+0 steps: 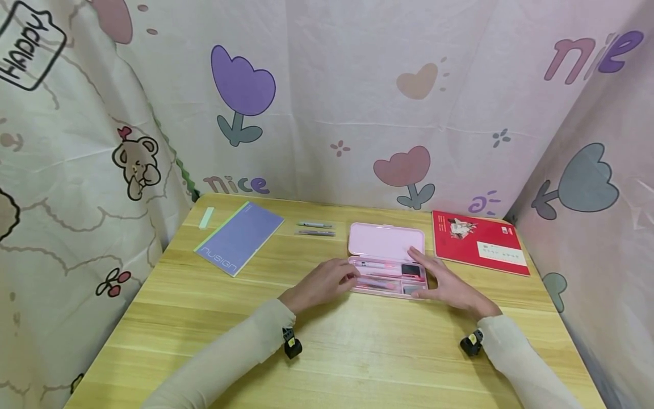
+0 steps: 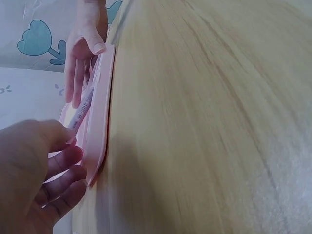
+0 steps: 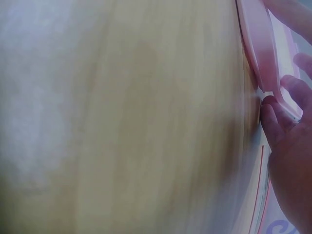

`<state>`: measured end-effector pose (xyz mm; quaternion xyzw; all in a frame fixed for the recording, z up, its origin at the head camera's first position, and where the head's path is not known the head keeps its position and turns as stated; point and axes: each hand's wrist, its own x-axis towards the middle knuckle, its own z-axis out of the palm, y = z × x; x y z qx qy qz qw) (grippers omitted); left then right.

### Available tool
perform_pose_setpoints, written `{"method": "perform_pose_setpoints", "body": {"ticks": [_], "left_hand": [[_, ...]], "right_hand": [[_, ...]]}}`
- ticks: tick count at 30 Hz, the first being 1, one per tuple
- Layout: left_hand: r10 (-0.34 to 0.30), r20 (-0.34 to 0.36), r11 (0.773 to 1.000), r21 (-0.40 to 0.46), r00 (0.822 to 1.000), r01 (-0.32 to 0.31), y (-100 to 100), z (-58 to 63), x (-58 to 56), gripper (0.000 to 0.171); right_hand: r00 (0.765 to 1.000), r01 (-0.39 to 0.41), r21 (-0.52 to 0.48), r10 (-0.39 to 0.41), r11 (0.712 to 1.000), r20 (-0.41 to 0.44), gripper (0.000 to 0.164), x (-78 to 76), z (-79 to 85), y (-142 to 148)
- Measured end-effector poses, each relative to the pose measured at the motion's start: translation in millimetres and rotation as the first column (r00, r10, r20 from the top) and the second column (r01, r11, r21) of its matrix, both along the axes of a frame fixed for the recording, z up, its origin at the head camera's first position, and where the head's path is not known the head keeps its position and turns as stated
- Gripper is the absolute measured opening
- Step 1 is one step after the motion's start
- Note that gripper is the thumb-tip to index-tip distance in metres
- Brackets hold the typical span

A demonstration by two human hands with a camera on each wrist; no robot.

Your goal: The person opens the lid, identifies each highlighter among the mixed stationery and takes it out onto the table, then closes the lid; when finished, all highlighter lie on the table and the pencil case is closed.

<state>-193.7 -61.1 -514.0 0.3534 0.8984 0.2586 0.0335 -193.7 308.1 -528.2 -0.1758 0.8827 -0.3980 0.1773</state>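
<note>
A pink pencil case (image 1: 388, 292) lies with its lid (image 1: 385, 241) folded back on the wooden table. Inside are several pens (image 1: 378, 282), a dark block (image 1: 410, 270) and a grey piece (image 1: 410, 289) in a small compartment. At the case's left end, my left hand (image 1: 327, 281) pinches the end of a pale pen (image 2: 82, 111) between thumb and forefinger; its far end lies in or over the case. My right hand (image 1: 449, 284) spans the right end with fingers spread, thumb at the near rim and forefinger by the lid.
Behind the case to the left lie two pens (image 1: 315, 233). Farther left are a blue-purple notebook (image 1: 240, 238) and a pale green strip (image 1: 206, 217). A red notebook (image 1: 480, 241) lies to the right. A printed curtain (image 1: 327, 85) hangs along the table's back edge.
</note>
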Motion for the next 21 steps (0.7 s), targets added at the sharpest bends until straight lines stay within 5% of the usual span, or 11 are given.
{"method": "perform_pose_setpoints", "body": {"ticks": [12, 21], "left_hand": [[-0.001, -0.056, 0.999, 0.034, 0.998, 0.002, 4, -0.5, -3.9, 0.016], [0.161, 0.078, 0.964, 0.201, 0.984, -0.174, -33, 5.7, -16.1, 0.016]], "right_hand": [[1.0, -0.007, 0.001, 0.007, 1.0, -0.002, 0.103, -1.1, -0.8, 0], [1.0, -0.003, 0.003, 0.003, 1.0, -0.004, 0.106, -1.4, -0.8, 1]]}}
